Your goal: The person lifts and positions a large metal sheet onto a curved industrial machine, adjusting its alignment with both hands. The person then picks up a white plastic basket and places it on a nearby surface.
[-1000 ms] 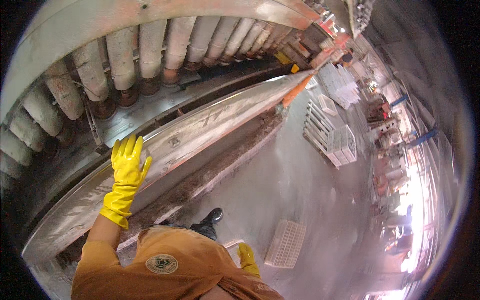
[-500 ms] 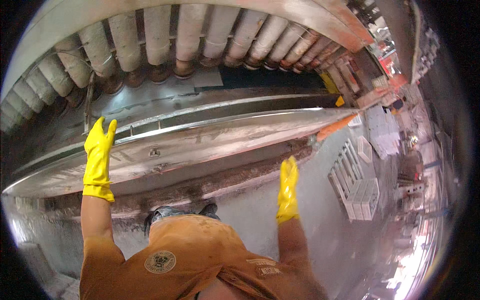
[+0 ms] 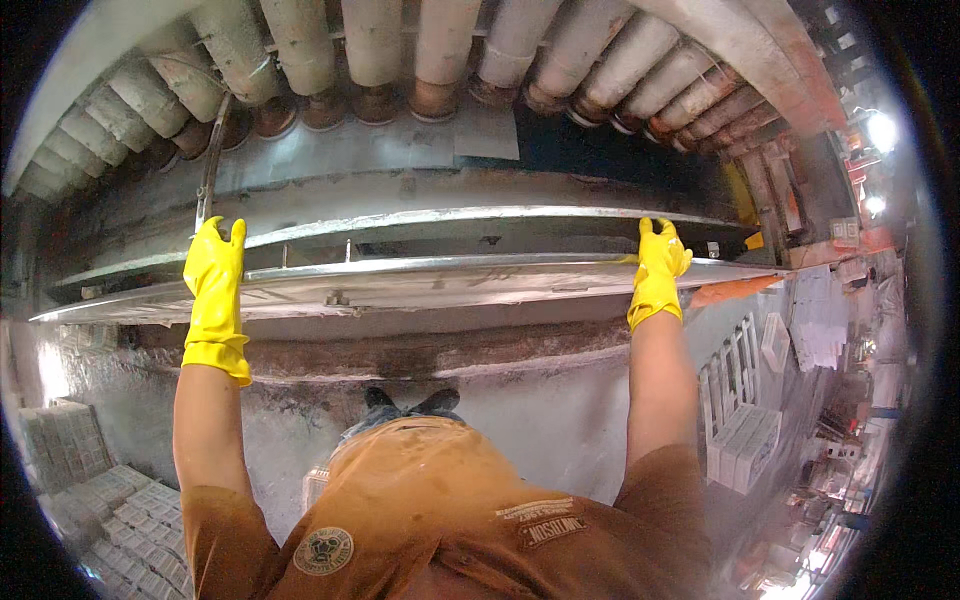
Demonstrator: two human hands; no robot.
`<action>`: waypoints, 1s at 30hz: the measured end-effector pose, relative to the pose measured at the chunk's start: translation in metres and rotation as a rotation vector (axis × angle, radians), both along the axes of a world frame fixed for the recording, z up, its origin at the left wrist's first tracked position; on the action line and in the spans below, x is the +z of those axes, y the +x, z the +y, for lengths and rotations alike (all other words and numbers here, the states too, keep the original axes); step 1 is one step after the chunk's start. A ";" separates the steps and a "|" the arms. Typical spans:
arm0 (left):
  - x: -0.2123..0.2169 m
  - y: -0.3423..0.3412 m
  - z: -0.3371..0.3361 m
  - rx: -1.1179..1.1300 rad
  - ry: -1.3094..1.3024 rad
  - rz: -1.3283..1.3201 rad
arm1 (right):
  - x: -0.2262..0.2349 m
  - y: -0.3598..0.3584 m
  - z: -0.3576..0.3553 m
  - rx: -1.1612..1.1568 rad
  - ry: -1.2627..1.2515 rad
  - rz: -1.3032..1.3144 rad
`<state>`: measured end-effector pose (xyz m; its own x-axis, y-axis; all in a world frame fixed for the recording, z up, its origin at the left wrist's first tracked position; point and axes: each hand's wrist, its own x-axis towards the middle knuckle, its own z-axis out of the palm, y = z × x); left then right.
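Both my hands wear yellow rubber gloves and reach forward to a long metal trough with a shiny front rim [image 3: 440, 262]. My left hand [image 3: 215, 268] lies across the rim at the left, its thumb and fingers apart and pointing to the far rail [image 3: 440, 215]. A thin upright metal rod [image 3: 211, 165] ends close beside its fingertips. Further right, my right hand [image 3: 660, 268] lies over the same rim, fingers bent but spread. Nothing shows between the fingers of either hand. The undersides of both hands are hidden.
Behind the trough runs a curved row of thick, worn rollers [image 3: 370, 50]. A thin sheet [image 3: 487, 140] lies below them. White crates [image 3: 742, 445] and a slatted pallet [image 3: 730, 370] stand at right; stacked crates [image 3: 145, 530] fill the lower left. An orange piece [image 3: 735, 290] adjoins the trough's right end.
My right hand has moved forward and right, from in front of the trough onto its rim. My left hand stays at the rim. The view has shifted, showing more crates at lower left.
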<state>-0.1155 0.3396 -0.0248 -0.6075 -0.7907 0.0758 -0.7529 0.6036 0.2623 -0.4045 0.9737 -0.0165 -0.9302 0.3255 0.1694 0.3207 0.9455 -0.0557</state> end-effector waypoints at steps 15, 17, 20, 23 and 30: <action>0.011 -0.012 0.012 -0.064 -0.027 0.067 | 0.003 -0.013 0.013 -0.020 -0.034 0.008; 0.010 -0.013 0.011 -0.034 -0.004 0.030 | 0.006 -0.015 0.015 0.086 -0.102 -0.003; 0.005 -0.012 0.005 -0.003 -0.009 0.032 | 0.000 -0.033 0.041 0.284 -0.254 -0.048; 0.010 -0.015 0.013 0.050 0.009 -0.023 | 0.003 -0.037 0.053 0.342 -0.370 -0.041; 0.015 -0.018 0.008 0.155 0.030 -0.108 | 0.012 -0.044 0.040 0.233 -0.097 -0.320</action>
<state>-0.1331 0.3476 -0.0099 -0.4819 -0.8762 -0.0079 -0.8608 0.4718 0.1908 -0.4481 1.0134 -0.0041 -0.9818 0.1000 -0.1613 0.1141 0.9902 -0.0806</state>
